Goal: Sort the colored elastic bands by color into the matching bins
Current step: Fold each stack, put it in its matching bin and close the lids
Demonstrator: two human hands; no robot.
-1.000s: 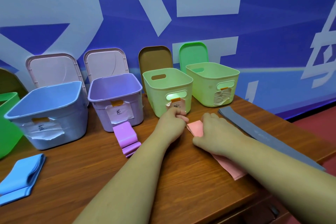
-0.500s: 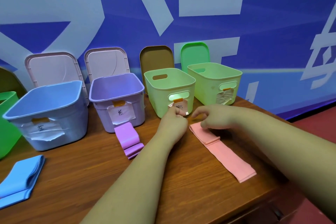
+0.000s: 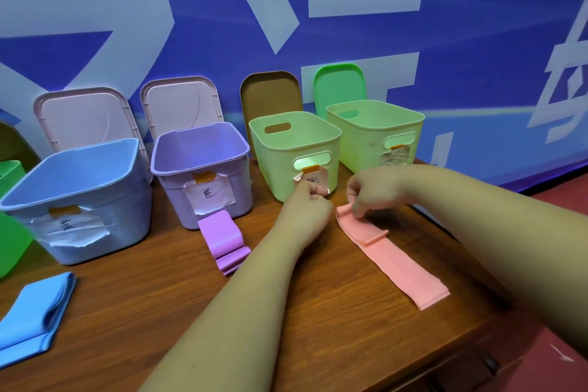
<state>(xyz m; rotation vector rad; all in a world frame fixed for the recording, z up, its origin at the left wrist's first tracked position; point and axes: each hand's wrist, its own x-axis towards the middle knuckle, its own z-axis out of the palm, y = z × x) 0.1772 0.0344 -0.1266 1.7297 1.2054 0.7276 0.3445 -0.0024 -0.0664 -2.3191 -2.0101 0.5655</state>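
Note:
A pink band (image 3: 397, 261) lies on the wooden table (image 3: 159, 296), its far end folded over. My right hand (image 3: 372, 191) pinches that folded end with curled fingers. My left hand (image 3: 305, 210) is a closed fist resting on the table just left of the pink band, in front of the light green bin (image 3: 296, 149), and I see nothing in it. A purple band (image 3: 222, 239) lies folded before the purple bin (image 3: 200, 169). At the front left lies a blue band (image 3: 31, 312), near the blue bin (image 3: 79, 194).
A second light green bin (image 3: 375, 130) stands at the back right, and a darker green bin (image 3: 9, 232) is cut off at the far left. Several lids lean on the blue wall behind the bins. The table's right edge runs under my right forearm.
My right hand lifted off the middle of the pink band and moved to its far end, where it now pinches the fold. The grey band is now hidden behind my right arm. My left fist barely moved.

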